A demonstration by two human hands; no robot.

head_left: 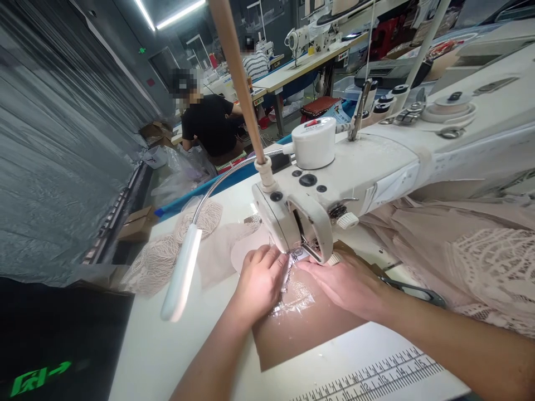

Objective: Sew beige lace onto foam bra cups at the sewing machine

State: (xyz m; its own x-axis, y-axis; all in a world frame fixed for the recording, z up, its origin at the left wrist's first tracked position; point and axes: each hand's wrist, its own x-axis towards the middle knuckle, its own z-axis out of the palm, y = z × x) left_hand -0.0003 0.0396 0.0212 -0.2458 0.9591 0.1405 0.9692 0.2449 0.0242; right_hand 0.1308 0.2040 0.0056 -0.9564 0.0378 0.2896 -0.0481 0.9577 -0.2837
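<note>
A white sewing machine (376,167) stands on the white table (175,345). Under its presser foot (301,254) lies a small piece of pale lace (295,295) on a tan fabric sheet (305,328). My left hand (261,281) rests flat on the lace just left of the foot, fingers curled at the needle and pressing the fabric. My right hand (349,284) lies flat on the fabric right of the foot, fingers stretched toward the needle.
A gooseneck lamp (181,273) hangs over the table's left side. Lace pieces (167,250) lie behind it; pink lace fabric (480,262) is heaped at the right. Scissors (413,291) lie behind my right wrist. A printed ruler (376,379) runs along the front edge. Other people sit at machines beyond.
</note>
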